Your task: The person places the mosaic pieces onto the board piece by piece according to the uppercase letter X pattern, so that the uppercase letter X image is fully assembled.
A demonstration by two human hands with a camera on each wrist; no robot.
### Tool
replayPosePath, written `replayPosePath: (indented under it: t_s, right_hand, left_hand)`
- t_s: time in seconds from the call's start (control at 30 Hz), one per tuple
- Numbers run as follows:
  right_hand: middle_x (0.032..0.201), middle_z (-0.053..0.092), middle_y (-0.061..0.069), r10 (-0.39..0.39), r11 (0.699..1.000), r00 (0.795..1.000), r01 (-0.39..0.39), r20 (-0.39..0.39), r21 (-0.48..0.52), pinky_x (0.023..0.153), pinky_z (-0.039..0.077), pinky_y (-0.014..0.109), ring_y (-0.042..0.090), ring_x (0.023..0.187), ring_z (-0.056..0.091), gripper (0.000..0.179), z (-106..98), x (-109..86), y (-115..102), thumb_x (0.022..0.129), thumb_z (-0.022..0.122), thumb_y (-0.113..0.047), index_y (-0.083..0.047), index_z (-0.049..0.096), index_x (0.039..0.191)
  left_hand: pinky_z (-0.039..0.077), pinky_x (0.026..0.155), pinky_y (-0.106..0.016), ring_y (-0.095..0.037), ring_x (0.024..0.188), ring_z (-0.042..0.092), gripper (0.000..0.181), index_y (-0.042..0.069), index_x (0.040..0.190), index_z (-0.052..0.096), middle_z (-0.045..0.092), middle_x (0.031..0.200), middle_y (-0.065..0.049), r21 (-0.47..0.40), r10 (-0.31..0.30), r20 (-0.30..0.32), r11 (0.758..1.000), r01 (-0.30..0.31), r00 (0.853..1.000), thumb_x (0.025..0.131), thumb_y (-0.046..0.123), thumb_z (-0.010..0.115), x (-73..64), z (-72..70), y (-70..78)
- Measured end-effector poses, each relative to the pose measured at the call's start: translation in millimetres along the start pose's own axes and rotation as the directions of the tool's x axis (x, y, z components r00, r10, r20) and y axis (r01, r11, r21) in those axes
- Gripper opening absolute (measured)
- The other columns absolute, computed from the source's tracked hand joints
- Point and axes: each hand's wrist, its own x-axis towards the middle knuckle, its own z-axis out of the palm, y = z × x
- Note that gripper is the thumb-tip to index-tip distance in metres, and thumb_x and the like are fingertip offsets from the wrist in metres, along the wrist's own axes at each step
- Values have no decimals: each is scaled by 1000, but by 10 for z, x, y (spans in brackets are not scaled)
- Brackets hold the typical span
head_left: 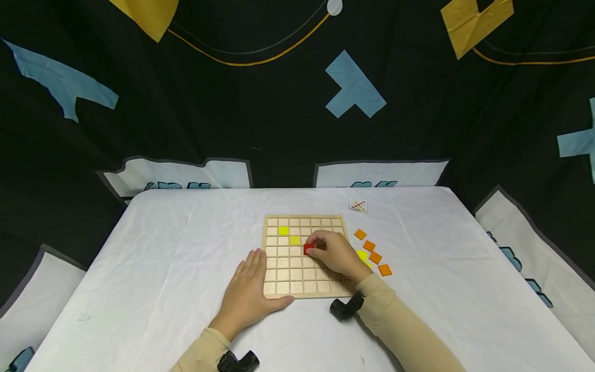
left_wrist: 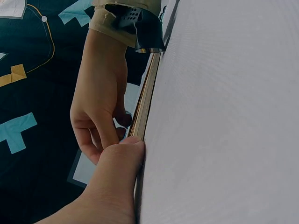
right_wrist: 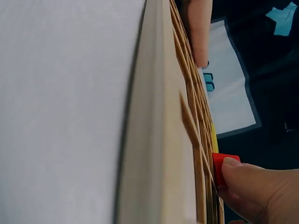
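A square wooden grid board [head_left: 304, 296] lies on the white table. My right hand [head_left: 337, 253] is over its right half and pinches a red square tile [head_left: 307, 249] between thumb and fingers. In the right wrist view the red tile [right_wrist: 218, 169] stands tilted at the grid, its lower edge by the cells. My left hand [head_left: 248, 289] rests along the board's left side with fingers straight, its thumb [left_wrist: 131, 147] against the front edge. Two yellow tiles, one upper [head_left: 283, 230] and one lower [head_left: 295, 240], sit in cells left of the red one.
Several orange tiles [head_left: 385, 269] lie loose on the table right of the board. Yellow tiles [head_left: 362, 254] lie among them, partly hidden behind my right hand. A small card with a coloured grid pattern [head_left: 358, 205] is beyond the board's far right corner. Dark curtains surround the table.
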Motion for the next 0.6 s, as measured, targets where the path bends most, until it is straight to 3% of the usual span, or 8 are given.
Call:
replayPosePath:
  t_s: [0.17,0.37,0.5,0.6]
  right_hand:
    - [99,67,-9,-28,997,1000,28,-1,-71,85,51,31,9,91,60,12,17,-2,-5,88,76,-25,-22,76,100]
    - [104,58,-6,-85,976,995,94,53,-196,84,45,31,15,97,50,21,-78,-104,4,88,76,-25,-21,79,107]
    - [103,59,-3,-93,979,995,99,41,-176,82,45,31,17,96,51,23,-206,-195,43,88,75,-23,-18,77,111]
    - [99,62,-2,-51,984,998,55,30,-168,76,45,30,16,88,52,31,-332,-269,117,90,74,-24,-15,72,120]
  left_hand:
    - [18,125,-51,-34,154,18,127,-7,154,22,23,163,-21,-1,-1,-4,1000,1,1000,72,81,63,-3,-2,7]
    - [19,125,-51,-34,154,18,127,-7,154,23,23,163,-21,-5,0,-1,1000,0,1000,72,81,63,-8,-5,16]
    - [19,125,-51,-34,153,18,127,-7,154,23,23,162,-21,-1,2,-7,1000,-2,1000,72,82,63,-6,1,12]
    - [18,125,-51,-34,153,18,128,-7,154,23,23,162,-22,-2,5,-12,1000,-5,1000,71,81,64,-5,5,7]
